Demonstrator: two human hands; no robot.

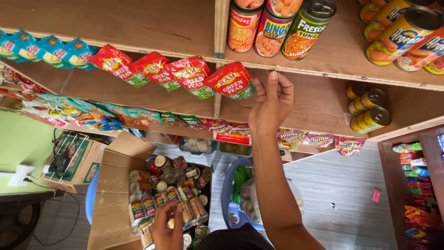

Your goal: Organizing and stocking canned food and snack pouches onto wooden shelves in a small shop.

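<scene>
The long wooden shelf [138, 32] carries upright round tin cans with colourful labels [273, 28], and from its front edge hangs a row of red foil pouches [185, 76]; the right hand [273, 104] is raised to this edge just beside the last pouch, its fingers together and holding nothing. Below, the open brown cardboard box [113, 185] is full of small tin cans [169, 185]. The left hand [167, 229] reaches into it, fingers curled around one small can [172, 223] at the near side.

Above the wooden shelf [323, 69], the top edge cut off 3 cans [273, 28]. The right hand [272, 104] hid part of the shelf's front. Below, the left hand [167, 227] covered a can in the cardboard box [111, 194].
</scene>
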